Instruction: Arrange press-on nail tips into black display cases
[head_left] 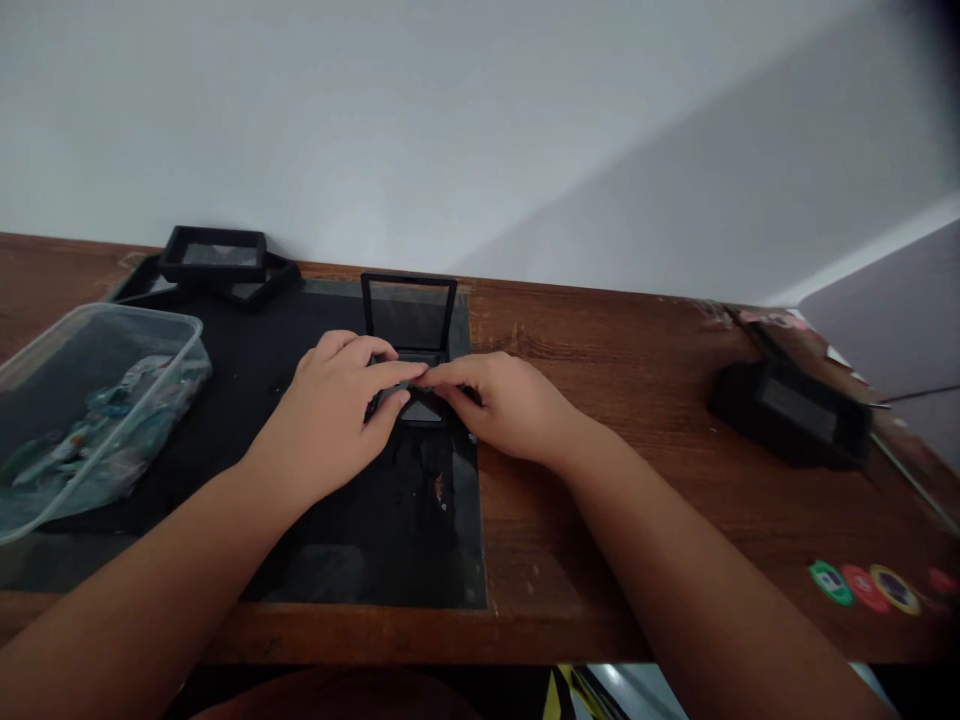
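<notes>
L hand (322, 405) & R hand (517, 405) meet at fingertips over open black rectangular frame w/ clear panel (409, 314), on black mat (360, 565) atop brown wood counter (600, 345); fingers block view, can't tell what they pinch. Clear plastic tub (135, 335) w/ bluish bits at L, stacked black frames (214, 272) behind; black box (795, 415) far R.

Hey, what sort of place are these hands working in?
Likely a workspace in a home, though that isn't certain: a brown wood-grain tabletop stands against a plain pale-grey wall, and round green, red and yellow sticker-like discs dot its surface.
</notes>
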